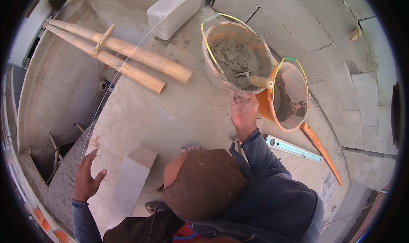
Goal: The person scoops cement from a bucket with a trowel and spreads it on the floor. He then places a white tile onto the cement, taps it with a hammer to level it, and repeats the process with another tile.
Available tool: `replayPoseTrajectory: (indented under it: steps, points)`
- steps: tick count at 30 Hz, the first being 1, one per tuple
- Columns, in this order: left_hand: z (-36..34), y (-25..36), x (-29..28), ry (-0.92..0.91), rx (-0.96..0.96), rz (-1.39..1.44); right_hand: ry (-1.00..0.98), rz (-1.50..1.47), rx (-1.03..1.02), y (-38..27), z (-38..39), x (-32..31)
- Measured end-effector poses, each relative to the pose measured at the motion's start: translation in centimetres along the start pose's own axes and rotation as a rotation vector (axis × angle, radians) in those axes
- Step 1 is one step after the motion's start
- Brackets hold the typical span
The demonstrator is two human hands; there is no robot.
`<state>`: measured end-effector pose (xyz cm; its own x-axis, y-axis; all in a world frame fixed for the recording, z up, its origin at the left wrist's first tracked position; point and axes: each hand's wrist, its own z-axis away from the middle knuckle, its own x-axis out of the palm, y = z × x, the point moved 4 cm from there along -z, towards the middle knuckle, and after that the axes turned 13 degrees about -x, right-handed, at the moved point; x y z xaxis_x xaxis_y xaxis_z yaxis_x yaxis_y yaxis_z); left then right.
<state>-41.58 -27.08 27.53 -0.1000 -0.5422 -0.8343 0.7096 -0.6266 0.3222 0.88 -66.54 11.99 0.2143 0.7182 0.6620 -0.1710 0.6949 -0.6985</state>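
Note:
My right hand (244,112) is palm up at the near side of a mortar bucket (209,68), its fingers closed against the rim. Grey wet mortar (233,53) lies inside, and the bucket has a yellow wire handle. A trowel (260,82) rests in it, its wooden grip sticking out over the near right rim and its blade partly in the mortar. Out to the left, my left hand (88,177) is open and holds nothing, fingers apart. It is nearest to a pale concrete block (132,175) and a thin string line (102,99).
An orange bucket (265,101), smeared with mortar inside, touches the first bucket. A spirit level (294,148) and a wooden strip (321,151) lie at right. Two bamboo poles (128,51) reach past the slab's left edge, beside a drop. Another block (174,13) stands by the block wall (294,25).

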Motion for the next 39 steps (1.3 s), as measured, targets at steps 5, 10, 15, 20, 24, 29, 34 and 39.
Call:
replayPoseTrajectory:
  steps: [5, 10, 15, 20, 24, 29, 34, 39]
  points:
    - [-8.4, 10.7, 2.5, -0.179, 0.289, 0.01, 0.023, 0.042, 0.167, -1.2, 6.8, -2.4]
    - [-13.3, 17.9, 8.2, -0.285, 0.325, 0.351, -0.135, 0.188, 0.292, -1.9, 12.0, -5.0]
    - [-15.4, 23.1, 13.8, -0.39, 0.197, 0.754, -0.639, 1.211, 0.552, -9.4, 14.2, -1.9]
    - [-14.9, 24.7, 15.4, -0.384, 0.128, 0.736, -1.216, 1.975, -0.954, -13.6, 14.4, 9.6]
    - [-13.4, 22.9, 12.2, -0.364, 0.228, 0.412, -1.476, 2.438, -0.822, -9.5, 8.5, 7.6]
    - [-11.0, 15.7, 6.4, -0.193, 0.435, 0.045, -1.672, 2.658, -0.264, -13.3, 2.8, 10.1]
    - [-6.5, 6.6, 3.5, -0.16, 0.265, 0.078, -1.344, 2.683, -0.118, -19.3, 1.6, 21.4]
    - [-4.2, 4.8, 7.3, -0.288, 0.328, 0.145, -1.46, 2.404, -0.859, -9.9, -2.8, 13.8]
